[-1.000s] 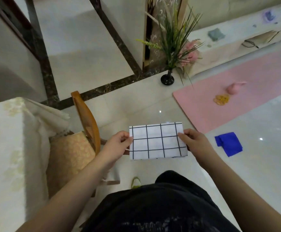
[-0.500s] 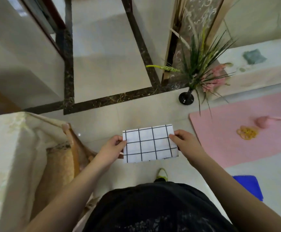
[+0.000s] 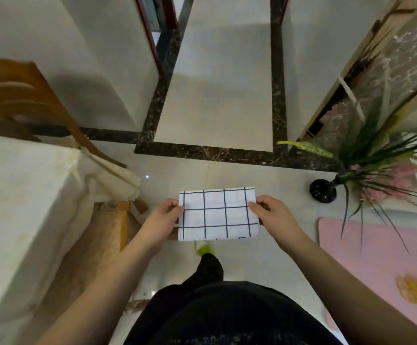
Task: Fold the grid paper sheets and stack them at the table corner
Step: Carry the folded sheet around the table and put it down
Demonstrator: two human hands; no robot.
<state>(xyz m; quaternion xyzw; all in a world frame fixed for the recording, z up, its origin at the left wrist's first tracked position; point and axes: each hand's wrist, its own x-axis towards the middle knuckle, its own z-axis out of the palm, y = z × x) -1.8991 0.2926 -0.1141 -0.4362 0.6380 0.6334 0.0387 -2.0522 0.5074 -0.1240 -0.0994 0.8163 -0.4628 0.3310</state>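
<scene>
We see both our bare forearms reaching forward and slightly inward from the lower corners of the view. Our left hand (image 3: pixel 163 216) is curled, thumb on top, pinching the left edge of a folded grid paper sheet (image 3: pixel 217 214). Our right hand (image 3: pixel 274 215) mirrors it, thumb and fingers pinching the right edge. Both hands sit level with each other, in front of our body.

Glossy pale tiled floor (image 3: pixel 217 100) with dark marble border (image 3: pixel 202 151), wooden chair (image 3: pixel 16 95), pink mat (image 3: pixel 376 250), potted grass plant (image 3: pixel 366 155)
</scene>
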